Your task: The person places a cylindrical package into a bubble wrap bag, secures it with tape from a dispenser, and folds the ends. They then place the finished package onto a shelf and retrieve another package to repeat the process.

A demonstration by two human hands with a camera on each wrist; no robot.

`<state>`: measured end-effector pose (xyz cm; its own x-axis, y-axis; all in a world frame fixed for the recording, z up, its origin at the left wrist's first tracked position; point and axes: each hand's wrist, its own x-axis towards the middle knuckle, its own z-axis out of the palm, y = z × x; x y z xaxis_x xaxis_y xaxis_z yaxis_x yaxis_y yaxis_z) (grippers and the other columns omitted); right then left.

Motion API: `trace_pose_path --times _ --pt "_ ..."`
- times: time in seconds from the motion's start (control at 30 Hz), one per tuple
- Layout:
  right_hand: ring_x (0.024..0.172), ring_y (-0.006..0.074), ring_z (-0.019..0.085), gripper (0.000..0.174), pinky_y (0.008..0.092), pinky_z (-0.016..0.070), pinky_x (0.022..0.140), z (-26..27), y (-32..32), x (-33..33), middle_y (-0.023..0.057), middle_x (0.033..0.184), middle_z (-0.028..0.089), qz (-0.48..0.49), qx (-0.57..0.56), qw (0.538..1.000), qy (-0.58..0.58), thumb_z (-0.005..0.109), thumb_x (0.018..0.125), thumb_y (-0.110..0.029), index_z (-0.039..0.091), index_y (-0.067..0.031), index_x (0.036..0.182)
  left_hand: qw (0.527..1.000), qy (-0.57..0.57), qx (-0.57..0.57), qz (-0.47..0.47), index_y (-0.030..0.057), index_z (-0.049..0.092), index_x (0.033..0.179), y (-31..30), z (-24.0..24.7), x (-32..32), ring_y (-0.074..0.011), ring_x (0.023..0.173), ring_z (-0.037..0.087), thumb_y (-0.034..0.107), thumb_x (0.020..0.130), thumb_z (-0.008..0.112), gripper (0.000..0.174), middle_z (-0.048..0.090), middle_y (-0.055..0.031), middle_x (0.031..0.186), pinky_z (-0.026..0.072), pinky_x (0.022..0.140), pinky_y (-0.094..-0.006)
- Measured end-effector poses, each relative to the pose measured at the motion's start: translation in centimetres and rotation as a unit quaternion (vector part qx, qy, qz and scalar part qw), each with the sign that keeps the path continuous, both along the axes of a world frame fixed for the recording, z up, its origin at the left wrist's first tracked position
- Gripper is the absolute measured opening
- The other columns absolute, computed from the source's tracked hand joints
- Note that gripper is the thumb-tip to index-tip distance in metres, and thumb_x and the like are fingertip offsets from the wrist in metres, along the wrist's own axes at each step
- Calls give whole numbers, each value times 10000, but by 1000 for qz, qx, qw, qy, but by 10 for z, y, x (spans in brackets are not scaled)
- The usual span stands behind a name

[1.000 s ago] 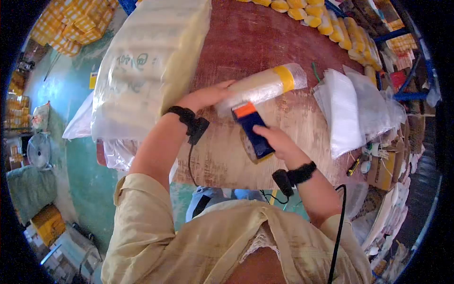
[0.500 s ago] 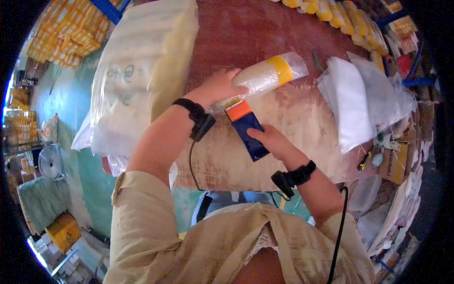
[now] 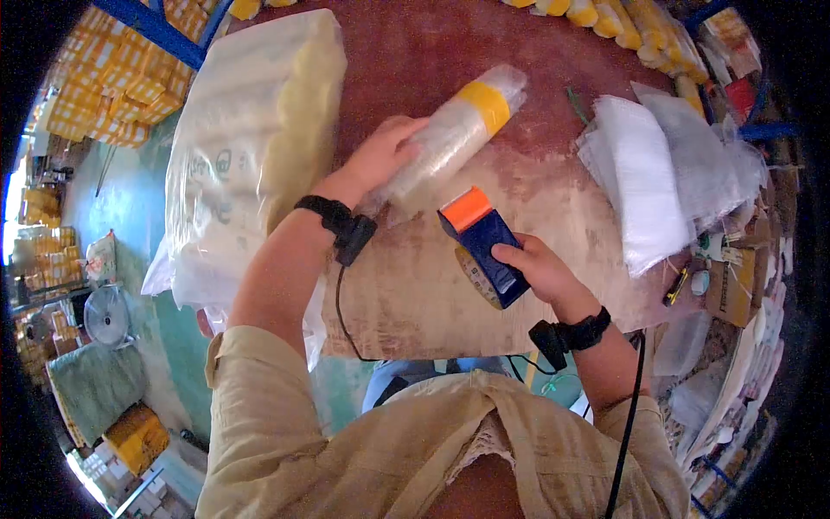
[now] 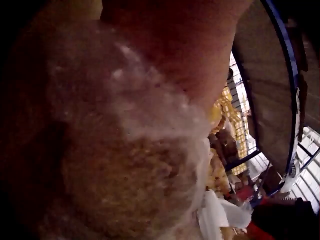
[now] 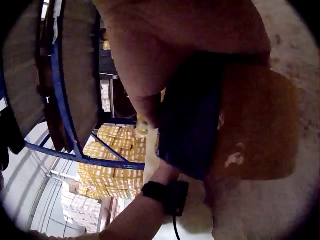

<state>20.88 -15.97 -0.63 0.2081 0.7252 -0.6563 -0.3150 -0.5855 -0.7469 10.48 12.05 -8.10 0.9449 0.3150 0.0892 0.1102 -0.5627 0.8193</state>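
Note:
A long clear-plastic-wrapped roll (image 3: 445, 134) with a yellow band near its far end lies slanted over the table. My left hand (image 3: 380, 156) grips its nearer part, fingers over the top. In the left wrist view, crinkled clear plastic (image 4: 145, 110) lies close below the hand. My right hand (image 3: 549, 272) holds a dark blue tape dispenser (image 3: 497, 246) with an orange front, thumb across its side. A tan tape roll (image 3: 478, 278) shows on the dispenser's side. The dispenser is apart from the wrapped roll, nearer my body.
A big filled clear plastic bag (image 3: 251, 130) with green writing stands at the left. Flat plastic bags (image 3: 644, 182) are piled at the right, near a yellow cutter (image 3: 676, 287) and a cardboard box (image 3: 735, 285). Yellow bundles (image 3: 627, 35) line the table's (image 3: 406, 52) far edge.
The wrapped roll has swung so its banded end points farther away and left. The tape dispenser has moved from beside the roll's near end back toward the right, still in my right hand.

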Motion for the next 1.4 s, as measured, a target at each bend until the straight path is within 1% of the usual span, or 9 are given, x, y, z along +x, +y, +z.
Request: trace_pose_path --times 0.2,0.23,0.3,0.37,0.47,0.53,1.03,1.17,1.4 --pt "680 94 564 414 227 458 613 22 20 15 29 823 606 87 -10 995 -43 588 810 -323 560 24 1034 995 48 -65 -55 181 477 1246 -37 8 17 -311 1254 300 78 796 586 474 317 -207 1325 278 1022 -341" --pt "682 95 564 416 228 458 614 20 22 14 31 829 606 79 -6 996 -30 587 809 -319 557 25 1040 975 -9 -213 -56 201 487 1238 -44 -8 24 -317 1255 301 66 788 593 482 293 -185 1350 292 1015 -349" --pt "704 106 574 405 233 464 633 16 17 14 44 855 613 36 -1 999 -31 592 808 -292 550 29 1052 970 -75 -215 -85 199 484 1240 -46 -60 39 -321 1246 314 86 778 607 491 295 -175 1351 312 1002 -360" --pt "729 119 585 390 239 470 658 18 5 13 56 883 619 -35 4 999 -19 597 808 -259 544 31 1063 993 22 105 -44 202 441 1270 -60 3 14 -351 1215 347 147 742 654 572 303 -175 1347 346 976 -389" --pt "771 142 601 371 253 478 703 22 -21 10 71 923 625 -159 5 987 -3 599 807 -210 534 34 1078 957 177 200 114 188 386 1296 -95 53 -8 -373 1197 364 175 707 677 658 311 -187 1343 347 975 -407" --pt "800 154 608 368 263 481 731 17 -39 13 78 946 625 -206 -8 978 -13 599 806 -187 527 37 1089 963 123 198 132 182 361 1305 -104 33 -31 -391 1196 360 160 692 678 691 296 -200 1349 347 975 -416" --pt "712 123 590 402 247 469 652 35 30 -10 50 865 629 -55 47 996 48 600 808 -311 569 24 1026 966 60 66 242 150 371 1276 -119 -23 -70 -392 1147 414 60 673 648 671 302 -209 1338 389 933 -416" --pt "651 138 589 438 256 467 598 -22 33 -3 61 797 628 83 -92 992 -25 598 797 -352 589 50 971 962 35 75 259 152 383 1266 -118 -28 -71 -392 1146 412 53 683 626 639 315 -198 1330 388 936 -417" --pt "725 125 582 440 242 463 646 -15 29 -9 68 868 617 84 -105 989 -64 579 821 -311 546 67 1043 973 -117 -70 185 150 404 1270 -105 -27 -81 -343 1257 294 -3 730 496 569 304 -181 1349 246 1041 -388"
